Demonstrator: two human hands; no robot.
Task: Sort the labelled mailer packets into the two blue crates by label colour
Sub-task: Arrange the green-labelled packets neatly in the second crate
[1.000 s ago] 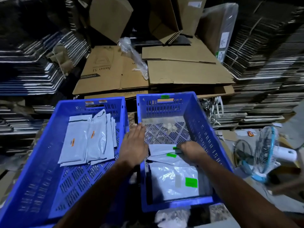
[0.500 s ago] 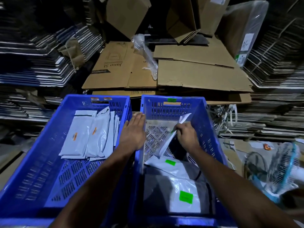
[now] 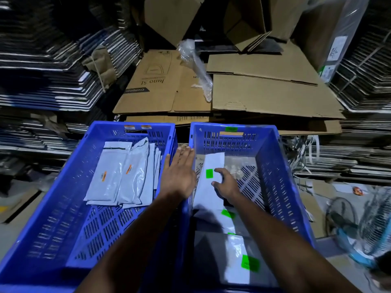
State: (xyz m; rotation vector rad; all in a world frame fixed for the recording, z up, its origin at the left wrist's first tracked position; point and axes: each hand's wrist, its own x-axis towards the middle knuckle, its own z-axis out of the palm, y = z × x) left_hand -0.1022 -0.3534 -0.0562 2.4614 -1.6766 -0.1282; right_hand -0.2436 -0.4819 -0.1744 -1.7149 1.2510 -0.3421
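Change noted: half a second ago the right hand (image 3: pixel 225 185) held a green-labelled packet (image 3: pixel 208 182) raised on edge above the right crate (image 3: pixel 281 187). That packet now lies face up on the crate floor against the left wall, its green label showing. The right hand rests at its right edge, fingers spread and loosely bent, thumb and forefinger touching the packet; whether it still pinches or has let go cannot be told. Judgement: this packet is effectively placed in the correct crate, and the hand looks free for the next one.

Right crate, nearest end: a larger packet (image 3: pixel 243 259) with a green label lies flat at the near wall. Beyond it, partly in shadow, another packet (image 3: pixel 224 216) with a green label lies under the forearm. Then the newly laid packet. The far floor is bare mesh. A green tag (image 3: pixel 231 129) sits on the far rim.

The left hand (image 3: pixel 179 176) lies flat, fingers straight and together, on the adjoining rims between the crates, holding nothing.

Left crate (image 3: pixel 63 208): near floor is bare mesh. Toward the far end a row of overlapping orange-labelled packets (image 3: pixel 124 176) lies flat. Orange tags (image 3: pixel 137 127) mark the far rim.

No unsorted packet is visible.
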